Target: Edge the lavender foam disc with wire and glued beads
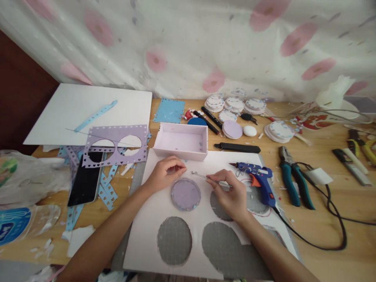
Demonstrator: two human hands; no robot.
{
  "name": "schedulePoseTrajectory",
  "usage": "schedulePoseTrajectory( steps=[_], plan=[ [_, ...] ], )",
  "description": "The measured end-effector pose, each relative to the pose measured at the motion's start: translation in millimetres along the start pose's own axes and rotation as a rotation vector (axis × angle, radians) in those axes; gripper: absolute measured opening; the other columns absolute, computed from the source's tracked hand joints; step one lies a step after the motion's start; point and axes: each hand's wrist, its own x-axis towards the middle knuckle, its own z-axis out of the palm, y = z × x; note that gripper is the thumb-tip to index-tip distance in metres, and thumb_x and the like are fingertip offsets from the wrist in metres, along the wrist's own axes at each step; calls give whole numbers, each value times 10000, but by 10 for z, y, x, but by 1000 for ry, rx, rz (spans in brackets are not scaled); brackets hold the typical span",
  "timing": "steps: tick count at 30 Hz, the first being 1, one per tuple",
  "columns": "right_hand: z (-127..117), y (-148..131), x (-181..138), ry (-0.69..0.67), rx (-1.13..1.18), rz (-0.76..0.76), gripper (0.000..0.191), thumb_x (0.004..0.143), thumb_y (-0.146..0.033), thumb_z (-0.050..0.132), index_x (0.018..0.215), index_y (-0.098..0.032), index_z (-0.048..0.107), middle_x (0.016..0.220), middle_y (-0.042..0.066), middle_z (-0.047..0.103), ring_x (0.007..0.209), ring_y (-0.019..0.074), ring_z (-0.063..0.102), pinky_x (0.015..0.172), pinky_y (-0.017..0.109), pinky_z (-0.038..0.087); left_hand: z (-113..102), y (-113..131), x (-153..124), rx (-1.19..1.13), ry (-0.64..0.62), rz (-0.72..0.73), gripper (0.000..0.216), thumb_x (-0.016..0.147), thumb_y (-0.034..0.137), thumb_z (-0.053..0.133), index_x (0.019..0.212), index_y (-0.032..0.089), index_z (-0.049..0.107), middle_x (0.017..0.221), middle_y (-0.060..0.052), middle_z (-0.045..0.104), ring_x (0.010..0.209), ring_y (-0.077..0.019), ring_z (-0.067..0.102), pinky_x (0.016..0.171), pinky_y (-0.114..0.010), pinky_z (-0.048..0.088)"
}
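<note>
A purple paper disc (186, 194) lies on a white foam sheet (147, 231) that has round holes cut out of it. My left hand (166, 172) rests just above the disc's upper left rim, fingers curled in a pinch on something too small to name. My right hand (230, 194) sits to the disc's right, fingers closed on a thin metal tool (202, 176), perhaps tweezers, whose tip points left toward my left hand. A shallow white box (181, 141) with a purple inside stands just behind both hands.
A blue glue gun (260, 178) with a black cord lies right of my right hand, teal pliers (292, 176) beyond it. Stacked paper discs (235, 105), black markers (211, 117), a purple punched frame (116, 145), a black phone (85, 182) and blue strips surround the sheet.
</note>
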Motion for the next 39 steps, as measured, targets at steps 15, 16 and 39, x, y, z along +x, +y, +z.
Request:
schedulePoseTrajectory(
  steps=[15, 16, 39],
  plan=[
    [70, -95, -21, 20, 155, 3, 124, 804, -143, 669, 803, -231, 582, 771, 23, 662, 781, 205, 669, 680, 353, 515, -42, 19, -21, -132, -107, 29, 109, 836, 252, 645, 844, 158, 701, 821, -59, 656, 759, -137, 611, 708, -257, 495],
    [71, -94, -23, 19, 164, 4, 118, 806, -150, 670, 805, -230, 582, 771, 25, 660, 786, 206, 671, 683, 355, 518, -44, 19, -24, -136, -102, 31, 106, 838, 245, 640, 844, 158, 700, 820, -58, 655, 760, -136, 610, 712, -258, 493],
    [51, -80, -13, 44, 188, 51, 78, 806, -179, 676, 815, -223, 612, 746, 28, 651, 742, 197, 660, 642, 335, 507, -53, 33, -36, -131, -108, 43, 164, 857, 277, 607, 872, 158, 720, 827, -72, 654, 775, -146, 617, 692, -260, 494]
  ],
)
